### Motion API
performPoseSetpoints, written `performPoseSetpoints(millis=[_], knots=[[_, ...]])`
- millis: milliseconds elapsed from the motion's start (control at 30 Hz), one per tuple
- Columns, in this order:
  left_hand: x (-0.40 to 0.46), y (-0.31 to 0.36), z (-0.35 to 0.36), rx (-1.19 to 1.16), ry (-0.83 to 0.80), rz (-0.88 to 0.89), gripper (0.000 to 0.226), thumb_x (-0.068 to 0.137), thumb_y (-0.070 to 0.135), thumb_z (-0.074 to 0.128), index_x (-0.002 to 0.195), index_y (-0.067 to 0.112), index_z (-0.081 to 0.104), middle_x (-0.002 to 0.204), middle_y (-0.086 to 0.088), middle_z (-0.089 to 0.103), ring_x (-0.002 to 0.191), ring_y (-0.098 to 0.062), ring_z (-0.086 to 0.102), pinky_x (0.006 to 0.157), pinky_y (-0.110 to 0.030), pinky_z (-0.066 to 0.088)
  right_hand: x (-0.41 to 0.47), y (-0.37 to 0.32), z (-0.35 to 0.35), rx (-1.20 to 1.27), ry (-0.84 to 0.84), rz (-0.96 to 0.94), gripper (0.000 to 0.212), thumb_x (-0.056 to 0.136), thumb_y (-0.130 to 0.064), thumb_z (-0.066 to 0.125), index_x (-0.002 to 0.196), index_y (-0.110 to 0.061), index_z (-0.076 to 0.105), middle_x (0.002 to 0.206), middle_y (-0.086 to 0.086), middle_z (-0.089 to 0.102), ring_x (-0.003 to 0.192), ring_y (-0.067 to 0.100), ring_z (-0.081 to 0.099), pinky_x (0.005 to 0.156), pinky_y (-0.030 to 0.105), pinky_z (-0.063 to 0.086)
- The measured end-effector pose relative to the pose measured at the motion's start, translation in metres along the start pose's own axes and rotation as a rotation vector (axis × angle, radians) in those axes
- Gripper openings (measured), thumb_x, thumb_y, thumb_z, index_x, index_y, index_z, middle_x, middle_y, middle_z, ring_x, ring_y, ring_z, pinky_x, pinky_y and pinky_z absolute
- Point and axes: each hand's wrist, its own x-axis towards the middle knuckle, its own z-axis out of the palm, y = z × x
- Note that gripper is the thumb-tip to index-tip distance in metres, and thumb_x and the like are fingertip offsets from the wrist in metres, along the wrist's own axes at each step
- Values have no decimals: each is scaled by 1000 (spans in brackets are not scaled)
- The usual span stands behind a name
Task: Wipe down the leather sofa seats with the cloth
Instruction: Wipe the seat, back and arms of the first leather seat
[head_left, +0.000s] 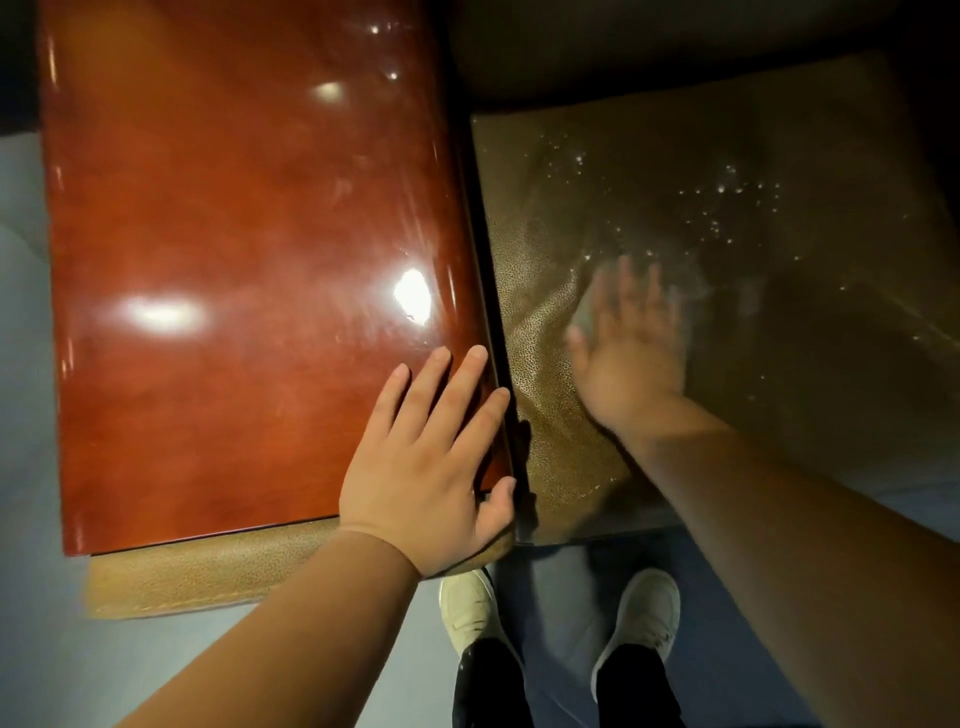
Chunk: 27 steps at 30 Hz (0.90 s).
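The brown leather sofa seat fills the right half of the view, speckled with shiny wet drops. My right hand lies flat on it with fingers spread, blurred by motion, pressing a pale grey cloth that shows only at the hand's edges. My left hand rests flat with straight fingers on the near right corner of the glossy reddish wooden armrest top, its thumb over the edge toward the seat.
A leather side panel shows below the wooden top. My two feet in light shoes stand on the grey-blue floor in front of the seat. The sofa back is dark at the top.
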Motion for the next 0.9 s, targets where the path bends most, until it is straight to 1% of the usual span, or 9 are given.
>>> performPoseSetpoints(millis=[167, 367, 433, 533, 600, 667, 800, 833, 900], knots=[[4, -1, -11, -60, -49, -44, 84, 91, 63, 54, 160, 17, 41, 175, -8, 20, 161, -32, 17, 130, -54, 15, -41, -4, 1, -130, -237, -765, 68, 106, -56, 22, 162, -24, 0, 174, 4, -3, 160, 28, -8, 129, 51, -3], [59, -37, -33, -281, 36, -388, 74, 96, 56, 47, 159, 20, 36, 173, -8, 20, 161, -31, 13, 132, -50, 11, 20, 29, -25, 21, -223, 106, 69, 104, -60, 3, 159, -29, -25, 169, 3, -30, 155, 35, -27, 127, 54, -11], [93, -58, -39, -267, 62, -461, 72, 97, 51, 53, 159, 18, 37, 173, -9, 21, 161, -31, 14, 132, -50, 11, 9, -10, -19, 3, -209, -41, 71, 106, -52, 13, 160, -24, -22, 171, 9, -23, 157, 38, -19, 128, 55, -6], [116, -72, -32, -215, 59, -515, 73, 97, 51, 49, 161, 20, 33, 174, -8, 19, 161, -30, 13, 132, -49, 10, -16, -42, 1, -69, -220, -562, 69, 102, -41, 38, 163, -12, 26, 172, 13, 16, 160, 33, 2, 129, 55, 5], [115, -71, -25, -174, 70, -510, 73, 95, 53, 44, 161, 23, 32, 174, -7, 20, 161, -29, 14, 132, -48, 11, -3, -27, 0, -115, -228, -700, 62, 106, -44, 33, 161, -16, 34, 173, 8, 17, 161, 29, 1, 130, 51, 4], [113, -72, -22, -147, 82, -508, 73, 94, 54, 41, 161, 25, 33, 174, -7, 21, 161, -29, 14, 132, -49, 12, 28, -1, -1, -121, -149, -555, 65, 106, -48, 17, 167, -23, 12, 175, 4, 5, 161, 28, -4, 130, 50, 2], [117, -74, -22, -139, 61, -516, 72, 94, 52, 43, 159, 22, 36, 173, -7, 21, 161, -30, 15, 131, -51, 14, 81, 15, -20, 72, -55, 116, 68, 106, -51, 10, 167, -22, -1, 174, 8, -3, 160, 35, -7, 129, 52, -1], [116, -73, -23, -141, 53, -519, 72, 94, 52, 44, 159, 22, 37, 174, -7, 21, 161, -30, 14, 131, -51, 14, 77, 0, -19, 61, -54, 119, 69, 106, -51, 15, 166, -21, 1, 174, 10, -2, 159, 38, -5, 129, 54, 1], [116, -72, -27, -149, 41, -515, 73, 94, 51, 45, 160, 22, 36, 174, -6, 19, 161, -29, 13, 131, -51, 13, 56, -30, -6, 19, -110, -233, 71, 101, -45, 34, 164, -14, 23, 169, 20, 18, 156, 47, 14, 125, 60, 13]])
